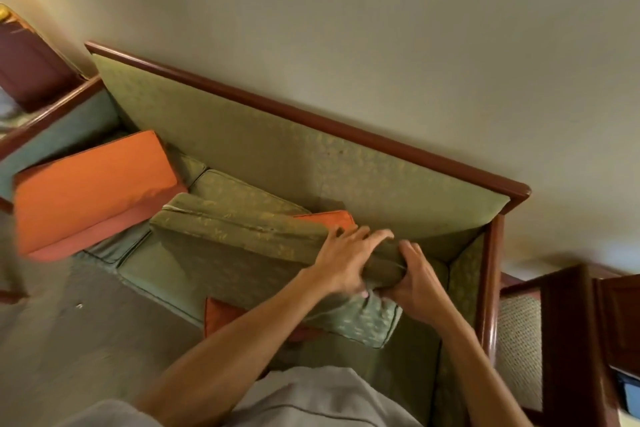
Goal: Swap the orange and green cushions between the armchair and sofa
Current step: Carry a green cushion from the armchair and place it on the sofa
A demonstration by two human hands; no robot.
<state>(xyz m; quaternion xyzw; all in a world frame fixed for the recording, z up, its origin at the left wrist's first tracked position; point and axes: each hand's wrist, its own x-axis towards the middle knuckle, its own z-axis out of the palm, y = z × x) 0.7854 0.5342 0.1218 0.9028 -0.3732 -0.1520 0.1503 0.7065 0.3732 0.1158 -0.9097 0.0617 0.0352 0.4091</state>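
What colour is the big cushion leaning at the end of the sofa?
Orange cushion, plain with no pattern, seen clearly in the head view.

A sofa (311, 163) stands against the wall (381, 45); two cushions lie on its seat, one (93, 191) at left, another (242, 246) at right.

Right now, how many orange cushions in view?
2. One orange cushion leans at the sofa's far end. A second orange cushion lies under the green cushion both hands hold, showing only at two corners. More may be hidden.

Open seat (145, 263) between orange cushion (93, 187) and green cushion (235, 246)
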